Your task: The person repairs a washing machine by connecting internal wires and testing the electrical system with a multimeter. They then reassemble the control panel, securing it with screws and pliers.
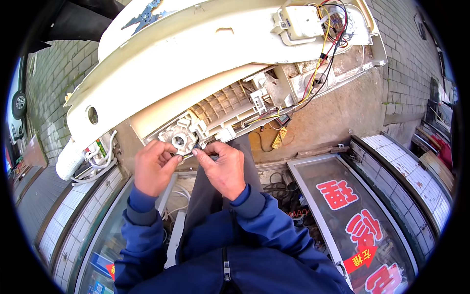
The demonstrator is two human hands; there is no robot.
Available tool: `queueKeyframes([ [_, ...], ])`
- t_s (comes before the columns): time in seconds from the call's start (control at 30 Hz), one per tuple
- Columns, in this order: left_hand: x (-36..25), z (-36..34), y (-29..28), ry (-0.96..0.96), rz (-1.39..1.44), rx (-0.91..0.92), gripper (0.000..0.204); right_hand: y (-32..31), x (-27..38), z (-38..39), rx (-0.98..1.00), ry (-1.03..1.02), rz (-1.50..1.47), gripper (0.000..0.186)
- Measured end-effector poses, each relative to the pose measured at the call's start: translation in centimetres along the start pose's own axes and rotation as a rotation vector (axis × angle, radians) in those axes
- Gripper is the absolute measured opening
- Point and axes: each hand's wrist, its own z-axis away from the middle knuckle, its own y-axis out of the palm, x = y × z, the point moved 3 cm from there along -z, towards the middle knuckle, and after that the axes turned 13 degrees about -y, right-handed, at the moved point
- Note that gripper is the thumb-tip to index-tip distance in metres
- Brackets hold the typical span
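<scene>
My left hand point(155, 167) and my right hand point(224, 170) meet at the near left end of a large cream plastic appliance housing point(171, 68). Just beyond my fingertips is a dirty white plastic fitting point(180, 139) with a round hole. The thumb and fingers of each hand are pinched close together at the fitting's lower edge. Whatever they grip is too small and too covered to name. A ribbed yellowish plastic part point(223, 102) lies in the housing to the right of the fitting.
A white box-shaped unit point(299, 23) with loose coloured wires point(327, 56) sits at the housing's far right. Blue pliers point(143, 18) lie at the back. A yellow meter-like item point(279, 138) is behind my knee. A white hose point(105, 161) lies left; a glass door point(352, 206) stands right.
</scene>
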Motion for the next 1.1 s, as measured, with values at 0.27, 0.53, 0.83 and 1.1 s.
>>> queueKeyframes([
  [0.27,-0.6,0.3,0.9,0.027,-0.063,-0.120,0.019,-0.5,-0.6,-0.1,-0.002,-0.105,-0.007,0.023],
  [0.53,0.5,0.5,1.0,0.046,-0.062,-0.126,0.020,-8.4,-2.1,1.1,-0.082,-0.009,-0.182,0.017],
  [0.83,-9.7,1.5,3.4,0.121,-0.020,-0.117,0.017,-19.3,-1.6,-4.3,-0.387,-0.086,-0.023,0.020],
  [1.1,-17.5,-1.1,11.1,0.436,-0.136,-0.275,0.022,-18.0,-2.2,-5.8,-0.428,-0.127,-0.002,0.018],
])
